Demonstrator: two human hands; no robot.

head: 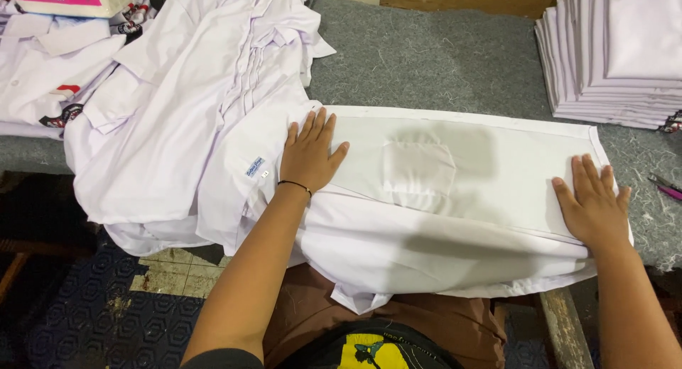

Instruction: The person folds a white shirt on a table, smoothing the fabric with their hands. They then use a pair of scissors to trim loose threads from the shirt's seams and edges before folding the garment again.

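Both my palms are down flat, fingers spread, gripping nothing: left hand near the collar, right hand at the hem of 1 white shirt lying across the grey table. Possibly scissors at right.

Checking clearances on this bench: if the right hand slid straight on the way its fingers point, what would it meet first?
The right hand points up and slightly left; past the shirt's edge comes bare grey felt table, then probably the folded stack.
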